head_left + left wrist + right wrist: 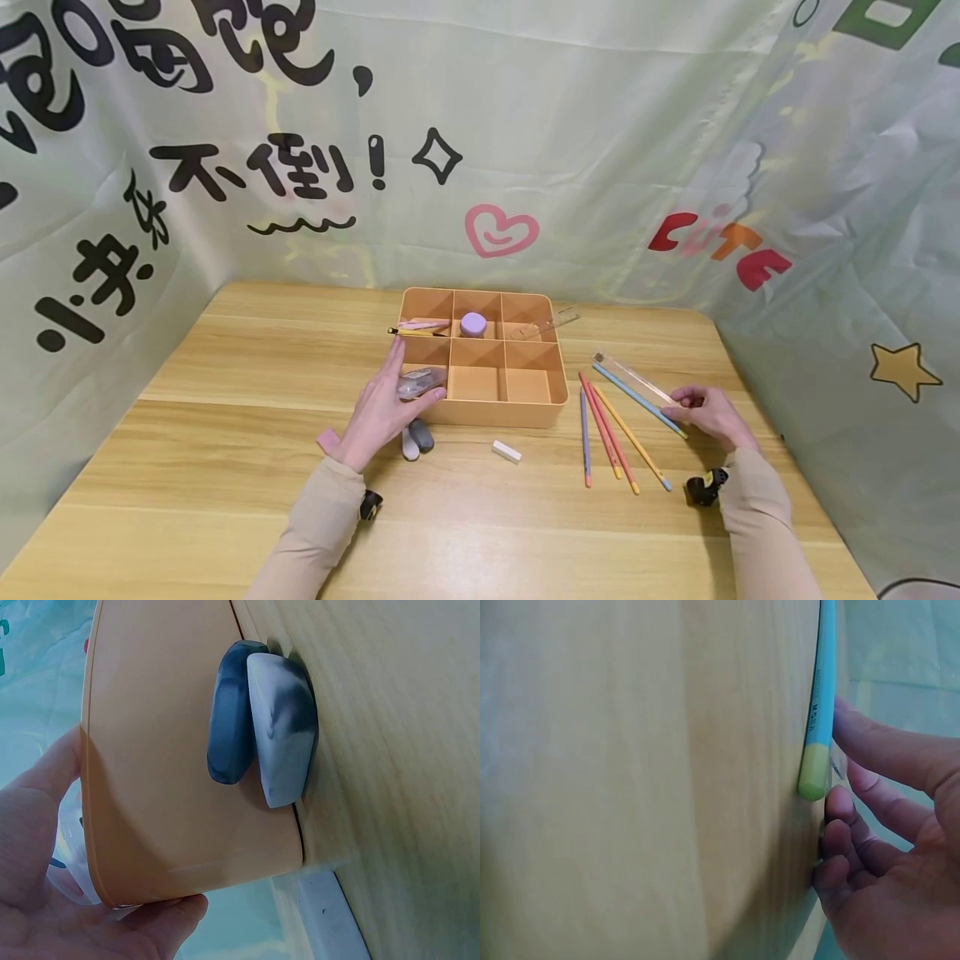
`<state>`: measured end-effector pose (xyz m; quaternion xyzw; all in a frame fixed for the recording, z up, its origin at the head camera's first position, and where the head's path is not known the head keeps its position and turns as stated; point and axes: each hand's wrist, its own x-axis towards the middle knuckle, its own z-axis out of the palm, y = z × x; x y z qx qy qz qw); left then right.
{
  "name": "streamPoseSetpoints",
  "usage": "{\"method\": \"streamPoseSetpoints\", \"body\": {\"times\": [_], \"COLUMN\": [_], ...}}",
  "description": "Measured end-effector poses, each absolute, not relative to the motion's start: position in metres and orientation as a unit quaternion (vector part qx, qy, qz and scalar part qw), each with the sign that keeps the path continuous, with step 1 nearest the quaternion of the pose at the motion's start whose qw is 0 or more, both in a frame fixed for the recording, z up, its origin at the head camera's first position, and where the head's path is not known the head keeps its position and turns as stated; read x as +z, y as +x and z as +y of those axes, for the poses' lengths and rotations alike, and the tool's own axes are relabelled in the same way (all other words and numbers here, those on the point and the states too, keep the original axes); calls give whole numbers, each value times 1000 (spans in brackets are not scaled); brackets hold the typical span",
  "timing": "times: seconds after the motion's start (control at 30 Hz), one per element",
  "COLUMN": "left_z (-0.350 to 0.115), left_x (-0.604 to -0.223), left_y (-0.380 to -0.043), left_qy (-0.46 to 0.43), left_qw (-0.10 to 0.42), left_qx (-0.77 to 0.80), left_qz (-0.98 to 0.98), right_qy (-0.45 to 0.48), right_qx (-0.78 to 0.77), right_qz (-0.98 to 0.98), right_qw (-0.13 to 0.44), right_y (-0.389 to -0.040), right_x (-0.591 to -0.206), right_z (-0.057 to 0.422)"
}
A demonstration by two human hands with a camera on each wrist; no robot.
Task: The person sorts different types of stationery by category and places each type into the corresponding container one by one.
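My left hand (378,408) rests on the front-left corner of an orange six-compartment organizer box (498,414), thumb at the front rim and fingers along the left wall. Beside the thumb, a clear-cased correction tape (422,382) lies in the front-left compartment. On the right, my right hand (708,410) pinches the near end of a clear ruler (637,379). A blue pencil (823,697) with a green end lies alongside that ruler. Propped by the box's front wall is a small dark-grey and white thing (281,727), its kind unclear.
Purple, red and yellow pencils (606,429) lie right of the box. A white eraser (506,451) sits in front of it, a pink block (328,440) by the left wrist. The back compartments hold a yellow-black pencil (412,332), a purple-lidded jar (473,325) and another clear ruler (551,323).
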<state>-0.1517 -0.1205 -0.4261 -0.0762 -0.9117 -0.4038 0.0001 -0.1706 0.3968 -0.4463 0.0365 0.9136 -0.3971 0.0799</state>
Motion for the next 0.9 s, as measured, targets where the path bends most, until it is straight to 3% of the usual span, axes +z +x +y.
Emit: {"method": "streamPoseSetpoints", "body": {"times": [0.63, 0.9], "left_z": [-121, -121], "left_x": [-426, -425], "left_y": [-152, -151], "left_qy": [-77, -76], "left_qw": [-2, -5], "left_qx": [-406, -406], "left_qz": [-911, -911], "right_qy": [51, 78], "right_qx": [-429, -447], "right_qz": [898, 889], "right_qw": [86, 58], "right_y": [-169, -167], "right_x": [-447, -447], "right_z": [398, 400]}}
